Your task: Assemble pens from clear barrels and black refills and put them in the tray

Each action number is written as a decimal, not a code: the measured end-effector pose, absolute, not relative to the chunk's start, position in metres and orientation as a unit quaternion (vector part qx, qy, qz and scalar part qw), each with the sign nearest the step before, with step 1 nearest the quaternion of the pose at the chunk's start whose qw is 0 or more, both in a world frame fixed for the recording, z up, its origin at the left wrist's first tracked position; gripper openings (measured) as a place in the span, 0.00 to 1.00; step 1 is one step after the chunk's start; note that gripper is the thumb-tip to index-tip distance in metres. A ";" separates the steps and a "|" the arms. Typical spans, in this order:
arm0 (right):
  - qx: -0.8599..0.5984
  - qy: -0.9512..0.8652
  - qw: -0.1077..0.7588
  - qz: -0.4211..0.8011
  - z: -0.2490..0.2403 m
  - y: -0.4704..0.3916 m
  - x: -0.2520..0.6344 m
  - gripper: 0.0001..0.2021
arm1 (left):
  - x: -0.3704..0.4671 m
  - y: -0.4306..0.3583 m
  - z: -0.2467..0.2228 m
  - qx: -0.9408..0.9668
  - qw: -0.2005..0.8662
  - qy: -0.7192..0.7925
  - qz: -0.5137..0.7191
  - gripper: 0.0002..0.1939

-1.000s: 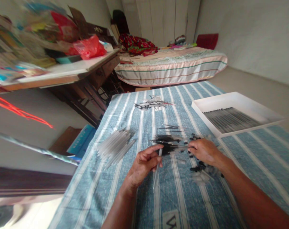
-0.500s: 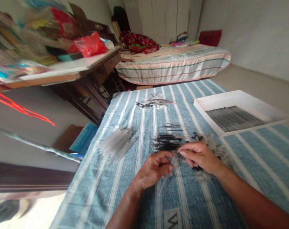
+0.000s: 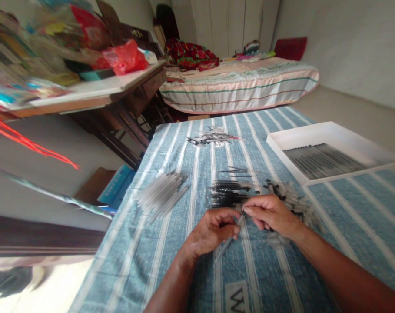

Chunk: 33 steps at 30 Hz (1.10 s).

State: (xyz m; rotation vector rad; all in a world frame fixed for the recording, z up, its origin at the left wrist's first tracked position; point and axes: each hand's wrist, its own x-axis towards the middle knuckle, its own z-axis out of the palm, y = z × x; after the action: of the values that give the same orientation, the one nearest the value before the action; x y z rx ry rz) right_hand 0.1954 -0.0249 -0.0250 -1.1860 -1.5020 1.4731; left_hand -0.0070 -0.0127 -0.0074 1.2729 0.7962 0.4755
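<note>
My left hand (image 3: 213, 232) is closed around a clear pen barrel (image 3: 224, 249), which slants down toward me from the fingertips. At the barrel's upper end, my right hand (image 3: 271, 215) pinches a small dark part; its exact shape is too small to tell. The fingertips of both hands almost meet there. Just beyond them lies a bundle of thin black sticks (image 3: 228, 193) resembling pen refills. Right of these spreads a heap of small whitish and black pieces (image 3: 300, 202), partly behind my right hand. A pile of clear pen barrels (image 3: 163, 193) lies to the left.
A white box (image 3: 287, 161) at the right holds a row of assembled-looking pens (image 3: 324, 161). Loose thin pieces (image 3: 213, 138) lie at the table's far end. The striped cloth (image 3: 145, 261) covers the table. A cluttered desk (image 3: 99, 102) stands left, a bed (image 3: 243, 89) beyond.
Both hands stay at nearly the same spot, the right fingers still at the barrel's upper end. The barrel's lower end has shifted slightly left. The whole view has moved a little.
</note>
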 end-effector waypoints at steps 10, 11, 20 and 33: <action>-0.459 -0.601 0.335 0.562 -0.029 -0.025 0.191 0.18 | -0.007 -0.012 -0.005 0.577 0.684 0.392 0.212 0.05; -0.459 -0.610 0.332 0.554 -0.028 -0.025 0.191 0.18 | -0.007 -0.013 -0.005 0.573 0.688 0.389 0.216 0.05; -0.414 -0.658 0.311 0.547 -0.025 -0.027 0.198 0.16 | -0.010 -0.015 -0.002 0.523 0.741 0.367 0.208 0.05; -0.452 -0.634 0.285 0.559 -0.027 -0.025 0.198 0.15 | -0.007 -0.015 -0.005 0.541 0.705 0.399 0.225 0.07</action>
State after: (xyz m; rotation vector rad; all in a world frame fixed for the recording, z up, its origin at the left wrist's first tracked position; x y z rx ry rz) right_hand 0.1983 -0.0253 -0.0274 -1.2093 -1.6966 1.4939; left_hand -0.0072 -0.0154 -0.0048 1.2017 0.8876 0.4998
